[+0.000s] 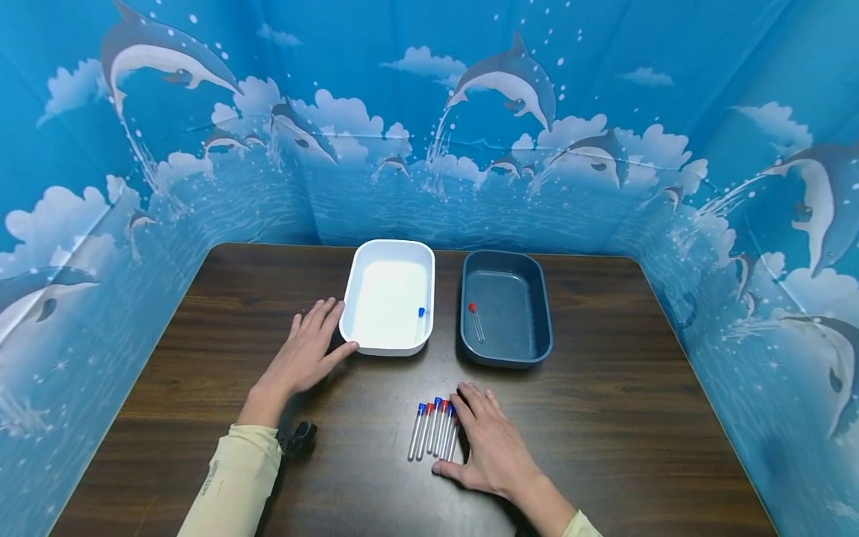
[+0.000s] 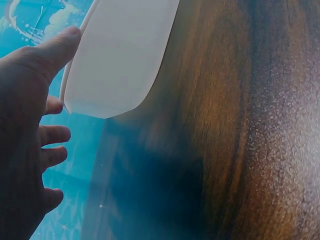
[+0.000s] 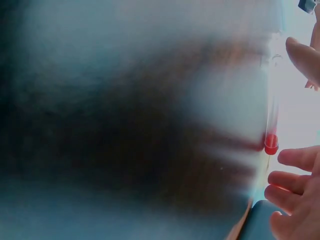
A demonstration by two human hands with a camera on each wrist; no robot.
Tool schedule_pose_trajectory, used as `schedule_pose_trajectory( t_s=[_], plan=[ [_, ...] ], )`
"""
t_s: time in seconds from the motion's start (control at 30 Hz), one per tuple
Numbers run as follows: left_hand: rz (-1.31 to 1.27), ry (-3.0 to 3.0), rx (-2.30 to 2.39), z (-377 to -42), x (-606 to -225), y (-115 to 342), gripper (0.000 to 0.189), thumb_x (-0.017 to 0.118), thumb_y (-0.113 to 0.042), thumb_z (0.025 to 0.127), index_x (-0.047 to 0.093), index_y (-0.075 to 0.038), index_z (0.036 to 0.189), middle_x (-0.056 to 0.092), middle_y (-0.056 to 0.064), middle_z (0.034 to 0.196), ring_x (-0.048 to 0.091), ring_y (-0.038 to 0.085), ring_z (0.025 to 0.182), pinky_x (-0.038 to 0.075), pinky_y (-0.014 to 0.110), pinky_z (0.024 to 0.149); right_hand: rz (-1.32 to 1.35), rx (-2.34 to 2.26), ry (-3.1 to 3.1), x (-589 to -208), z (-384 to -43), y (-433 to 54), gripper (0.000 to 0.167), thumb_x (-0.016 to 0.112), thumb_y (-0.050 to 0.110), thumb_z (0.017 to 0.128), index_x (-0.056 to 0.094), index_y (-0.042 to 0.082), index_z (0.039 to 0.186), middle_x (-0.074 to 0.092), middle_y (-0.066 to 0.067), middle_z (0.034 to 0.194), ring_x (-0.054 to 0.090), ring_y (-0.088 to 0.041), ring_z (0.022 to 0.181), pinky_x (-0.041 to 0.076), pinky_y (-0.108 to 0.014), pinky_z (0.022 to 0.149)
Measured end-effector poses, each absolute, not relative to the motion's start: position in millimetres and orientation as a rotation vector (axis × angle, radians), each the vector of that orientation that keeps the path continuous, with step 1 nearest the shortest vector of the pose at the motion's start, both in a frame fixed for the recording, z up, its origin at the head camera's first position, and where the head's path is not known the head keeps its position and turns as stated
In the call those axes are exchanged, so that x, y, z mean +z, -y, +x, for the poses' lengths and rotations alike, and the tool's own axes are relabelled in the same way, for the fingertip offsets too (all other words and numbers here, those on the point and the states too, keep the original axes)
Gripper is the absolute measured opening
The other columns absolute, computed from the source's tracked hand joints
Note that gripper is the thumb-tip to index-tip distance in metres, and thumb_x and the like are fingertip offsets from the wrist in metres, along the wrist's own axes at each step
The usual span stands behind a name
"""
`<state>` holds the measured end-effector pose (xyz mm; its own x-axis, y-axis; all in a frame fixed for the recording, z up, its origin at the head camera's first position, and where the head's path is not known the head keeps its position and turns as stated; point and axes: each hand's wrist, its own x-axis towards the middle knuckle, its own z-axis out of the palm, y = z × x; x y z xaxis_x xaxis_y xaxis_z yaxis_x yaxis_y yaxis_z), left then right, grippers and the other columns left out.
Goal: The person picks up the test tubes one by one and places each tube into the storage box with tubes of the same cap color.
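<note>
My left hand (image 1: 305,354) is at the near left corner of a white plastic basin (image 1: 379,287), fingers extended. In the left wrist view its thumb (image 2: 60,47) lies against the basin's rim. A blue-capped test tube (image 1: 420,322) lies inside that basin. Beside a side-by-side row of several test tubes (image 1: 429,434) with red and blue caps, my right hand (image 1: 493,447) is spread, its fingers and thumb around the row's right end. The right wrist view shows a red-capped tube (image 3: 271,142) near the fingertips, with nothing gripped. Contact with the tubes is unclear.
A dark blue-grey basin (image 1: 513,302) stands right of the white one, with a red-capped test tube (image 1: 477,324) inside. Both basins are toward the far edge of the dark wood table (image 1: 624,418). A blue dolphin-print curtain (image 1: 376,186) surrounds the table's back and sides.
</note>
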<state>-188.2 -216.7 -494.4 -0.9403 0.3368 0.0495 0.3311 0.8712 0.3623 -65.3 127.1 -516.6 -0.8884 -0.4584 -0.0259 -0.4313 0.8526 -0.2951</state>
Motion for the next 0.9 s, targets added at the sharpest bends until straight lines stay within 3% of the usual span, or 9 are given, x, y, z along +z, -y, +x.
schedule_pose_trajectory(
  t_s=[0.43, 0.9],
  plan=[
    [0.501, -2.987, 0.615, -189.5, -498.1, 216.5, 0.089, 0.041, -0.067, 0.095, 0.009, -0.016, 0.159, 0.014, 0.017, 0.161, 0.015, 0.039, 0.145, 0.015, 0.067, 0.108, -0.676, -0.403, -2.868, -517.8, -70.5, -125.1, 0.104, 0.061, 0.080, 0.072, 0.045, 0.008, 0.146, 0.036, -0.014, 0.153, 0.032, -0.030, 0.141, 0.019, -0.048, 0.115],
    [0.465, -2.935, 0.734, -188.1, -503.9, 218.0, 0.086, 0.040, -0.066, 0.096, 0.005, -0.020, 0.159, 0.020, 0.015, 0.159, 0.025, 0.036, 0.142, 0.023, 0.060, 0.110, -0.717, -0.338, -2.900, -516.3, -69.8, -120.5, 0.100, 0.066, 0.075, 0.071, 0.051, 0.004, 0.139, 0.038, -0.017, 0.150, 0.034, -0.030, 0.139, 0.020, -0.045, 0.115]
  ],
)
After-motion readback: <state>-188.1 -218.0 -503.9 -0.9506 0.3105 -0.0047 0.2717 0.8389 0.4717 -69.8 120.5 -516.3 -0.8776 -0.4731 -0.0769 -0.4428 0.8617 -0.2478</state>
